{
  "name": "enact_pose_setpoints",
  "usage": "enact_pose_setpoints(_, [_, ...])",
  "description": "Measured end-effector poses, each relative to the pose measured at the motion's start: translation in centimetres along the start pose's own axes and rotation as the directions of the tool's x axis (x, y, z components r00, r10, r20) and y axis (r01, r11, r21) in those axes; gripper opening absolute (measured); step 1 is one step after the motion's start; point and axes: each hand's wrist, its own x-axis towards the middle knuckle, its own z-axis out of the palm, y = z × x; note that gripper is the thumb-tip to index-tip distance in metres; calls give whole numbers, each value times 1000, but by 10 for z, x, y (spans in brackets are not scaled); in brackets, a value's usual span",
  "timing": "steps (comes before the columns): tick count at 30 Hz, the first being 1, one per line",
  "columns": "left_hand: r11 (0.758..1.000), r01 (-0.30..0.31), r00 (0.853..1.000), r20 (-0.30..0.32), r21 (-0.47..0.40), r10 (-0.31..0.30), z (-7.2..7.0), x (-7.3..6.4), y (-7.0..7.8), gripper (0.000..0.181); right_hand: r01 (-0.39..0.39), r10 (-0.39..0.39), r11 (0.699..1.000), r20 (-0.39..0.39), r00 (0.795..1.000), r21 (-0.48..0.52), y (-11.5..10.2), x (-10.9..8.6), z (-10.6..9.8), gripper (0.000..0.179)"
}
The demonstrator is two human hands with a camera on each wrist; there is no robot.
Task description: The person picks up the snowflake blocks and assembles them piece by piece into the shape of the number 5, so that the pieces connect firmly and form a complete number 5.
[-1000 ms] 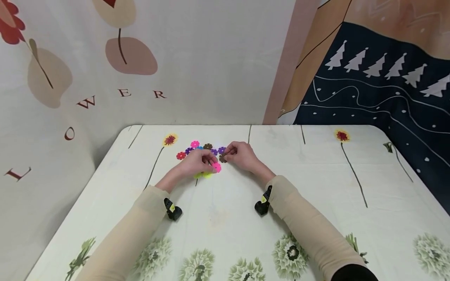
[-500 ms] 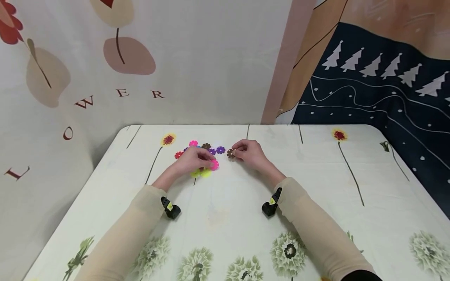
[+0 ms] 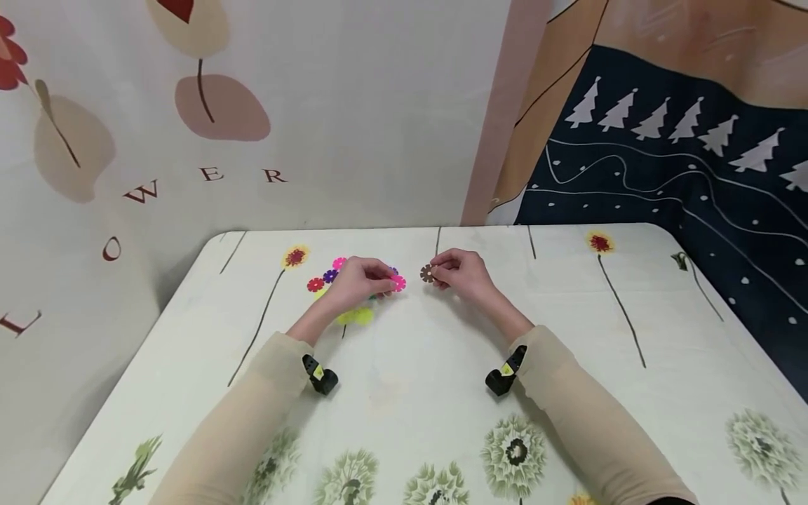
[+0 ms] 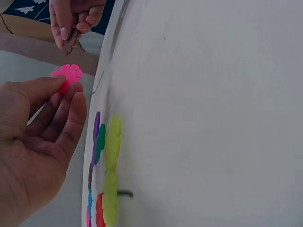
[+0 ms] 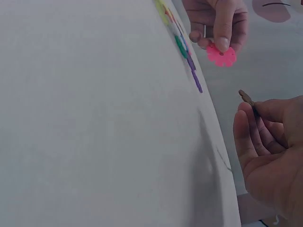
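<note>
Between thumb and fingers, my left hand [image 3: 361, 280] pinches a pink flower-shaped disc [image 4: 70, 74] by its edge, raised above the table. Facing it across a small gap, my right hand [image 3: 463, 275] pinches a brown flower-shaped disc [image 3: 428, 273], also off the table. The two discs do not touch. Under and behind the left hand lie several more flower discs, among them a red disc [image 3: 315, 285], a dark purple disc [image 3: 330, 275] and yellow-green discs [image 4: 112, 146]. Part of this group is hidden by the left hand in the head view.
A white cloth with printed flowers covers the table [image 3: 416, 379]. Behind it stands a pale printed curtain [image 3: 366, 140], with a dark tree-patterned cloth [image 3: 631, 168] at the right. Each wrist wears a small black camera, one at the left [image 3: 320, 377].
The right hand has drawn the brown disc away to the right from the group. The left hand has lifted the pink disc up and slightly rightward, toward the brown one.
</note>
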Motion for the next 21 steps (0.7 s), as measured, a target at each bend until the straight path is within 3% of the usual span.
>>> enact_pose_setpoints(9, [997,-29,999,-15,-77,28,19,9,6,14,-29,29,998,8,1000,63,11,-6,-11,21])
enact_pose_setpoints(15, [997,-59,997,-43,-53,57,30,16,15,13,-45,47,991,-10,999,123,9,-8,-19,21])
enact_pose_setpoints(21, [992,-90,995,-49,-90,86,41,21,21,13,-48,53,988,-31,998,147,11,-10,-24,22])
